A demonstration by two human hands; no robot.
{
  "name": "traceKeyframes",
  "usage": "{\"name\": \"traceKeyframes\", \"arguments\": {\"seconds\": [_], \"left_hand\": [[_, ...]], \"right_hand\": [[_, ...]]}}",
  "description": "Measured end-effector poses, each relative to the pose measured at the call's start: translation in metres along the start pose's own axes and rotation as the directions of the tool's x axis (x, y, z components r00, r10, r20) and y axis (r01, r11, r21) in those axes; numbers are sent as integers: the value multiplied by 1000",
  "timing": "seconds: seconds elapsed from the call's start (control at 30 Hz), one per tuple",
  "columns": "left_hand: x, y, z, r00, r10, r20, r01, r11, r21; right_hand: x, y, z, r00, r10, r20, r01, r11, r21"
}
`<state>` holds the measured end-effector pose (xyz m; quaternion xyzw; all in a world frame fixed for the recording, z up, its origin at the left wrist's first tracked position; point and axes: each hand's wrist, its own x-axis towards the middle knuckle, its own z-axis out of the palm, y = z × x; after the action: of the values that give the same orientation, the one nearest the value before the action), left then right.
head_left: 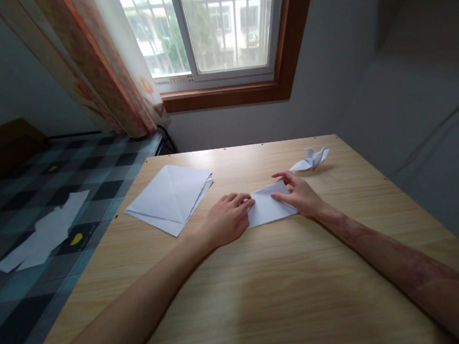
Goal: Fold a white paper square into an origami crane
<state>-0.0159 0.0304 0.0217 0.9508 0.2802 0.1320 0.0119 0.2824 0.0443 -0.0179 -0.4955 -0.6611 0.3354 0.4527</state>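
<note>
A folded white sheet of paper [270, 205] lies on the table between my two hands. At its left end is my left hand [229, 218], palm down, with fingers bent together and the fingertips pressing on the paper's edge. My right hand [300, 195] grips the right end, its thumb on top of the paper and its other fingers curled around the far corner. Part of the sheet is hidden under both hands. Just beyond my right hand sits a folded paper crane [311, 158].
Several white paper squares [170, 194] are stacked at the left of the wooden table [266, 298]. White paper scraps [48, 232] lie on the checked bed [91, 169] beside it. A window [223, 26] and a curtain [101, 60] are behind the table.
</note>
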Motion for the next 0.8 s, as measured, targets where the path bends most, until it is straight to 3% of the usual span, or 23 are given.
{"name": "traceKeyframes", "arguments": {"seconds": [0.13, 0.3, 0.5, 0.8], "left_hand": [[-5, -3, 7, 1000, -11, 8, 11, 1000, -8], [-5, -5, 8, 995, -84, 55, 85, 996, -31], [0, -8, 0, 994, -89, 61, 94, 992, -86], [7, -3, -5, 995, -102, 17, 103, 990, -92]], "right_hand": [[-4, -7, 4, 1000, -23, 0, 23, 998, 58], [-6, -15, 3, 974, -215, 74, 226, 953, -200], [-12, -19, 3, 895, -399, 200, 445, 821, -357], [-14, -23, 2, 843, -457, 284, 537, 686, -490]]}}
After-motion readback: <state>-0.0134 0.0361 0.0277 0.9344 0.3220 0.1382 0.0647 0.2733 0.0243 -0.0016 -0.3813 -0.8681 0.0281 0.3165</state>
